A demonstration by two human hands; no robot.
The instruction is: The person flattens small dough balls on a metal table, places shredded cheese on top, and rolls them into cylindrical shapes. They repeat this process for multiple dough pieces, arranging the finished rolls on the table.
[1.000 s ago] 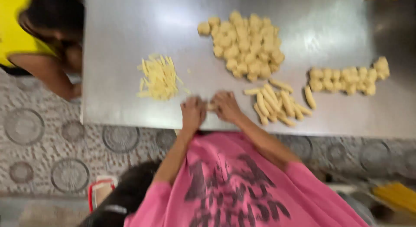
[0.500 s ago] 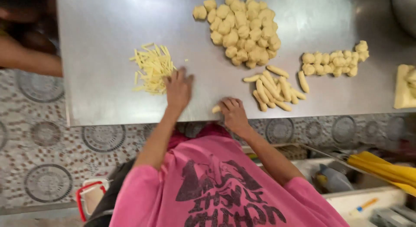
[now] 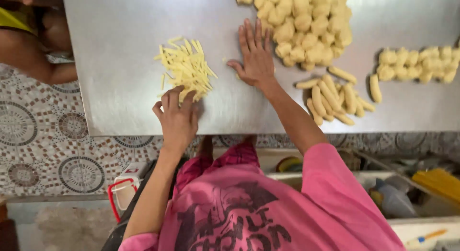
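Resting flat and open on the worktop (image 3: 120, 88), right hand (image 3: 256, 57) hides a dough bit; left hand (image 3: 178, 117), curled at the strips' (image 3: 184, 66) 6 o'clock edge, grip unclear.

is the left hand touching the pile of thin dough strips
Touching. The head view shows the left hand with its fingertips on the near edge of the pile of thin dough strips.

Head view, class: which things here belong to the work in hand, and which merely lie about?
In hand: left hand, thin dough strips, right hand, round dough lumps, rolled dough logs, steel table.
Lying about: red-rimmed container, yellow item.
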